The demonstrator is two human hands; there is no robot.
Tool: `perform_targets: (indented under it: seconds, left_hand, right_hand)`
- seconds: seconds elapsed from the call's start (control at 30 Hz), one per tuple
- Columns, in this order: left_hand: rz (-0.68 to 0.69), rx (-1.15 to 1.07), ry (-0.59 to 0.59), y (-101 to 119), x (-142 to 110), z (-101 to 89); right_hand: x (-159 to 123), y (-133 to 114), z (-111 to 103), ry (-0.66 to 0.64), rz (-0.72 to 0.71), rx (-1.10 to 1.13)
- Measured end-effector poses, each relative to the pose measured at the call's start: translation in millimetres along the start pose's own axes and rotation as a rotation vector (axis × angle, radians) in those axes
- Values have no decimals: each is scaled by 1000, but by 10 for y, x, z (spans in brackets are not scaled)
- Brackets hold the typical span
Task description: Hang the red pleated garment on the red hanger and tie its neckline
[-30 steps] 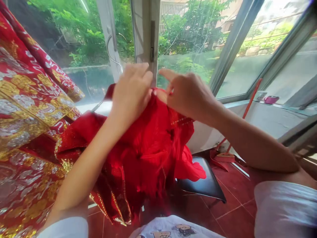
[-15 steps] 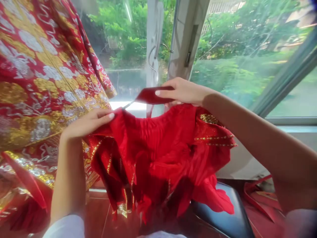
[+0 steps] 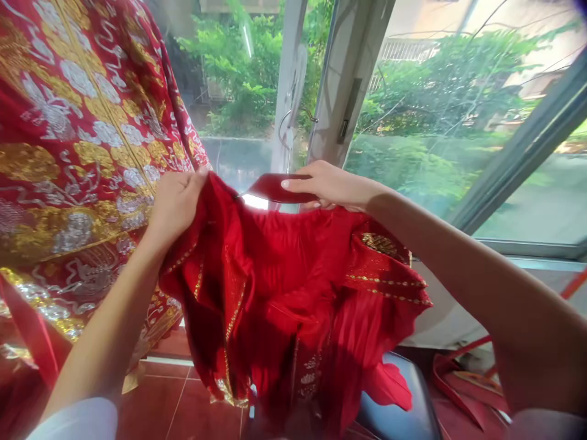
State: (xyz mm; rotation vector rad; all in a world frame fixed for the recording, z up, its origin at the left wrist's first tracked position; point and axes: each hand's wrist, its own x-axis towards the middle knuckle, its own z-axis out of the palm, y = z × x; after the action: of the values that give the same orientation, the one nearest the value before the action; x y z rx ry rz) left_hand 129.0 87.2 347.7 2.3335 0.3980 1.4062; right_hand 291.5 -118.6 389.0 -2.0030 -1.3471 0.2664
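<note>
A red garment (image 3: pixel 293 275) with gold beaded trim hangs in front of me on a dark red hanger (image 3: pixel 270 187) with a metal hook. My right hand (image 3: pixel 325 183) is closed around the middle of the hanger, below the hook. At the garment's left shoulder, my left hand (image 3: pixel 178 198) pinches the red cloth and holds it raised. The hanger's ends are hidden inside the garment. Gold-edged panels and pleated cloth drape down from the shoulders.
On the left hangs a large red robe (image 3: pixel 87 122) embroidered in gold and silver. Beyond the garment stands a window with a pale frame (image 3: pixel 343 79). A black padded seat (image 3: pixel 398 403) is below, on a red tiled floor (image 3: pixel 156 397). Red straps (image 3: pixel 454 385) lie at lower right.
My left hand has risen and lifted the left shoulder cloth, its fingers now pinching it. My right hand still grips the hanger, slightly lower in view. The garment's front hangs more spread out.
</note>
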Motion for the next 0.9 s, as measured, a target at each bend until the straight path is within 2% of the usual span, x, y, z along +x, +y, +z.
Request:
perform_targets:
  seconds: [0.07, 0.13, 0.27, 0.33, 0.37, 0.43, 0.5, 0.57, 0.7, 0.8, 0.9]
  left_hand:
    - [52, 23, 94, 116, 80, 14]
    - [110, 78, 71, 182, 90, 42]
    - [198, 237, -249, 76, -116, 65]
    - [212, 258, -355, -53, -240, 32]
    - [201, 248, -369, -116, -284, 10]
    - [160, 220, -366, -213, -329, -25]
    - [135, 216, -345, -256, -330, -28]
    - [126, 261, -326, -252, -314, 3]
    - [127, 388, -262, -215, -301, 82]
    - [147, 468, -197, -224, -322, 88]
    - [183, 490, -161, -247, -356, 68]
  right_hand:
    - [9, 6, 37, 17, -16, -46]
    - [29, 31, 78, 70, -56, -97]
    - [22, 190, 17, 163, -163, -172]
    - [-88, 360, -126, 171, -217, -161]
    - [-181, 473, -210, 169, -239, -147]
    - [-424, 753, -353, 150, -247, -119]
    - [-688, 1076, -406, 113, -193, -91]
    - [-901, 1406, -335, 126, -127, -26]
    - [-1056, 1933, 90, 505, -66, 231]
    - [-1006, 2130, 398, 607, -6, 433]
    - [-971, 2179, 513, 644, 44, 473]
